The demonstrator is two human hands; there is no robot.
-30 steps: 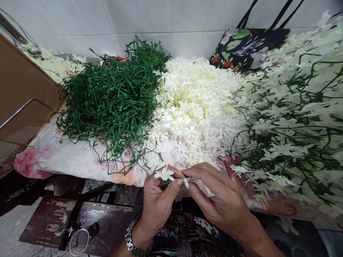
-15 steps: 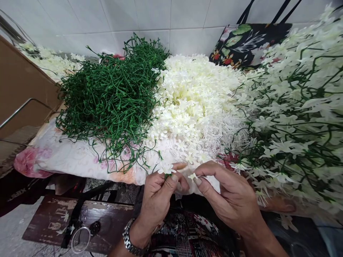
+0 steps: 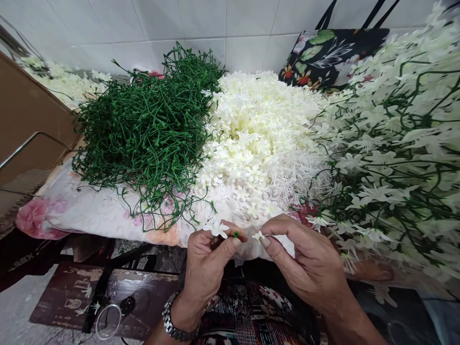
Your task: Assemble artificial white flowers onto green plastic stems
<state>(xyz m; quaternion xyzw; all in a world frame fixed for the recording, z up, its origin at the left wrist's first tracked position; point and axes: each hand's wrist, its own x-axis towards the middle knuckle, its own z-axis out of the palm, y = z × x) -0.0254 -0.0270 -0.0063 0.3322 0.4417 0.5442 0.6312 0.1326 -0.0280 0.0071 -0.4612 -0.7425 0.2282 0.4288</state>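
My left hand [image 3: 208,258] is closed on a green plastic flower stem that carries a white artificial flower [image 3: 216,229]. A bare green stem tip [image 3: 235,234] pokes out between its thumb and forefinger. My right hand [image 3: 305,258] pinches a small white blossom [image 3: 258,235] between thumb and forefinger, a short gap from the stem tip. Beyond my hands lie a heap of loose white blossoms [image 3: 251,120], a tangle of green stems [image 3: 143,124] and a patch of thin white stamens [image 3: 302,175].
Assembled white flowers on green stems [image 3: 388,167] pile up at right. A floral cloth [image 3: 97,211] covers the work surface. Brown cardboard [image 3: 32,105] stands at left, and a dark floral bag [image 3: 334,60] leans on the tiled wall. Below left is a wooden bench [image 3: 147,297].
My left hand's grip has shifted: the white flower has tilted leftward and a bare green stem tip now shows beside it. My right hand stays almost still with its blossom.
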